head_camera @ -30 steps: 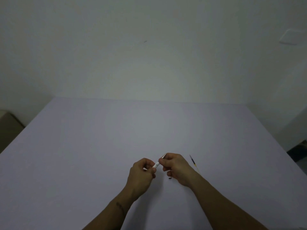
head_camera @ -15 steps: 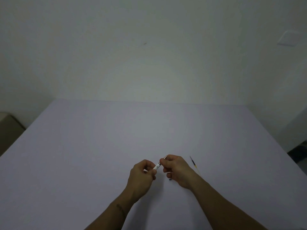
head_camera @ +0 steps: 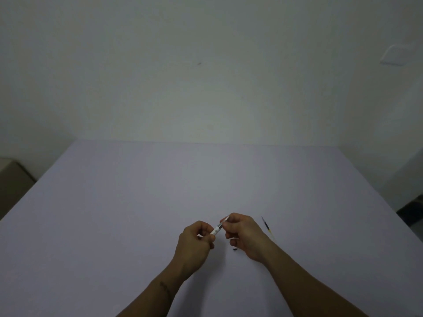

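A small white pen (head_camera: 217, 230) with a silver tip is held between both hands above the pale table (head_camera: 137, 202). My left hand (head_camera: 194, 245) grips the white barrel at its lower end. My right hand (head_camera: 245, 234) pinches the silver tip end with thumb and forefinger. A thin pen refill (head_camera: 267, 227), dark at the far end and yellowish nearer, lies on the table just right of my right hand. A tiny dark piece (head_camera: 235, 249) lies on the table under my right hand.
The table runs back to a plain wall. A brown box (head_camera: 11, 179) stands off the table's left edge. A dark object (head_camera: 414, 207) lies beyond the right edge.
My hands have drawn slightly apart, so more of the pen's white barrel and silver tip shows between them. The refill and the dark piece have not moved.
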Motion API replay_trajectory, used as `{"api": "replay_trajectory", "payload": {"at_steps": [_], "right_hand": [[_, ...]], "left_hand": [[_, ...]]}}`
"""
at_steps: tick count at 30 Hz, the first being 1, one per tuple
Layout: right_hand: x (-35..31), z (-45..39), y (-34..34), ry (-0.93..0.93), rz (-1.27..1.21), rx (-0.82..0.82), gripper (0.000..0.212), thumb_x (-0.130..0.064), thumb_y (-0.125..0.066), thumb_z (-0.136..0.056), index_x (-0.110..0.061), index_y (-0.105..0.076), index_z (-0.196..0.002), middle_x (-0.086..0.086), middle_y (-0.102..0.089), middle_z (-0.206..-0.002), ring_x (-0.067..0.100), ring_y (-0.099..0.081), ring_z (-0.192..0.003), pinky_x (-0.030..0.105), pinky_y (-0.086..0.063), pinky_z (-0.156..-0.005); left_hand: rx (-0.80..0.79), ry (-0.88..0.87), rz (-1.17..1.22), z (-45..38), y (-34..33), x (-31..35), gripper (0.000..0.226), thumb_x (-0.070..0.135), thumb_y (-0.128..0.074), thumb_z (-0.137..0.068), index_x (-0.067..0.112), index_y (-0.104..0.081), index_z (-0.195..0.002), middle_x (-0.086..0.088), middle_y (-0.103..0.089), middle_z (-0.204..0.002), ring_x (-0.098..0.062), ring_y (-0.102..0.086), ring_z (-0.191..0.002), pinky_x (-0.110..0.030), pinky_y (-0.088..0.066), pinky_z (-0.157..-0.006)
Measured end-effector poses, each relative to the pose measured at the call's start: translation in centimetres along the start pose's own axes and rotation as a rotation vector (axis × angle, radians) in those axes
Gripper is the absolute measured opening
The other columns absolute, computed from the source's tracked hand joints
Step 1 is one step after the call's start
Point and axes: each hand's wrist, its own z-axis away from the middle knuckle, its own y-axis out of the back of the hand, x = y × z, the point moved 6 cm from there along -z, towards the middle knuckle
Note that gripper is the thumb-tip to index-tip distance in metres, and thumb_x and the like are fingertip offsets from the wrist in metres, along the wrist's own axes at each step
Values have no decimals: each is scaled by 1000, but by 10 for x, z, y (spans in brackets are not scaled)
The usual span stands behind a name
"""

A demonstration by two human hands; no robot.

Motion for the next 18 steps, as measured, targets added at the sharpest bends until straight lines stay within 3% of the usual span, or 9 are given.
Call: {"api": "replay_trajectory", "payload": {"at_steps": [4, 8, 15, 18], "right_hand": [[0, 1, -4, 7, -32, 6, 15, -8, -60, -90, -10, -69, -78, 4, -55, -65, 17, -52, -60, 27, -40, -52], [-2, 4, -5, 40, -47, -1, 18, -8, -59, -92, -11, -76, -95, 3, -61, -71, 17, -54, -66, 27, -44, -55], [0, 1, -5, 24, 45, 88, 18, -20, -69, -88, -14, -67, -72, 5, -57, -68, 21, -53, -70, 32, -43, -60], [2, 5, -7, 14, -52, 48, 9, -14, -66, -90, -9, -72, -86, 5, -58, -71, 18, -52, -66, 26, -43, -53]], "left_hand": [[-2, -1, 6, 0, -1, -2, 8, 8, -61, -92, 13, -66, -88, -5, -67, -83, -18, -69, -73, -27, -57, -67], [6, -8, 11, -2, 0, -1, 10, 8, -62, -91, 15, -66, -87, -3, -67, -83, -18, -69, -72, -27, -58, -68], [-6, -12, 15, -1, -2, -2, 8, 9, -61, -92, 13, -67, -89, -3, -66, -82, -18, -68, -72, -29, -59, -70], [-2, -14, 16, -1, -1, -2, 8, 9, -61, -92, 13, -67, -89, -3, -66, -82, -18, -68, -71, -31, -60, -71]]}}
